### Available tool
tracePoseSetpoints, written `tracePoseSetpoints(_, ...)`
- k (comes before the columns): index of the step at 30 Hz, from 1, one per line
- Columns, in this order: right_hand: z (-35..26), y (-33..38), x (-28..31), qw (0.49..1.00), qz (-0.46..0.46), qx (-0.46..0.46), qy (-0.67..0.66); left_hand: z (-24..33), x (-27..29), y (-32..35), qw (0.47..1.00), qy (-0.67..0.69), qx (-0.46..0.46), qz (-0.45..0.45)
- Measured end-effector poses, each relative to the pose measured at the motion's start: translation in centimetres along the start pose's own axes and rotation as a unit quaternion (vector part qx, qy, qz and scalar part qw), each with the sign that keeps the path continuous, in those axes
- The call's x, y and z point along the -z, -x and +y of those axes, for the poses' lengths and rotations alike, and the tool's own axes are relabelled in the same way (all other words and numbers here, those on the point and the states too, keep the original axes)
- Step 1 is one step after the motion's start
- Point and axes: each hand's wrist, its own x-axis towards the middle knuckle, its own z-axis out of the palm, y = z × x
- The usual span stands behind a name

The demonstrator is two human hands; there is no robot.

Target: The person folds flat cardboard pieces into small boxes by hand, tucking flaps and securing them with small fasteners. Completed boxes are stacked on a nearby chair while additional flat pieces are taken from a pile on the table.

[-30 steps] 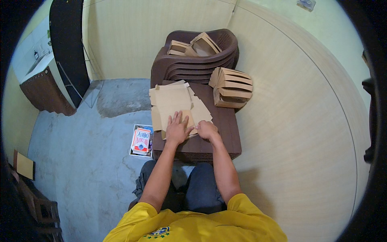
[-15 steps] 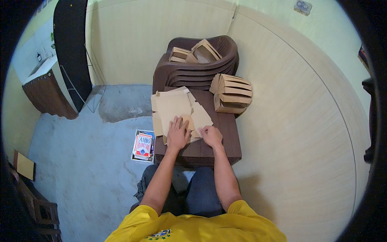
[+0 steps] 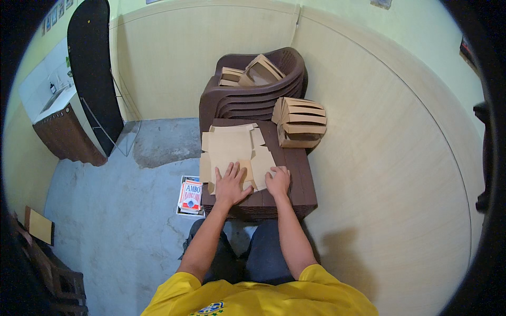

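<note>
A flattened tan cardboard box (image 3: 225, 145) with notched flaps lies on the brown slatted table (image 3: 301, 176). My left hand (image 3: 230, 184) rests on its near part, fingers spread and palm down. A window-like patch of different shade shows in the cardboard beside those fingers. At the near right edge of the cardboard, my right hand (image 3: 278, 183) is closed, its fingers curled over the edge of a flap. The fingertips of this hand are partly hidden.
Folded cardboard boxes with slits (image 3: 300, 124) are piled at the table's far right. More cardboard boxes (image 3: 262, 71) sit on stacked brown plastic chairs (image 3: 253, 100). A white bin (image 3: 191, 213) holding a printed carton stands left of the table. The wall (image 3: 379, 158) curves along the right.
The cardboard has turned slightly and lies flatter and squarer on the table. My right hand has shifted a little along its right edge. The whole view has tilted slightly.
</note>
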Motion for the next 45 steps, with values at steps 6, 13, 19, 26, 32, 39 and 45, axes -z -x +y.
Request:
tracePoseSetpoints(6,1.0,7.8,3.4,0.999,0.008,0.02,-0.045,-0.2,1.4,4.9,0.996,0.019,-0.081,-0.02)
tracePoseSetpoints(13,1.1,6.1,2.3,0.998,0.039,0.053,-0.003,-1.0,1.1,3.1,0.989,0.129,-0.066,-0.001)
tracePoseSetpoints(19,1.8,6.4,2.9,0.999,0.03,0.012,-0.04,0.1,-0.2,3.1,0.997,0.073,-0.031,-0.004)
tracePoseSetpoints(26,-0.2,7.2,4.9,0.988,0.02,0.132,-0.084,4.4,0.5,3.9,0.999,0.017,-0.026,-0.01)
tracePoseSetpoints(32,0.3,4.6,2.5,0.988,-0.07,-0.045,-0.126,4.4,2.2,4.7,0.995,0.024,-0.092,0.026)
tracePoseSetpoints(39,2.2,4.3,2.0,0.963,-0.086,-0.069,-0.245,5.4,1.2,4.1,0.972,0.226,-0.046,0.053)
tracePoseSetpoints(45,-1.0,3.8,3.8,0.876,-0.152,-0.17,-0.424,5.7,1.9,1.6,0.914,0.379,0.113,0.085)
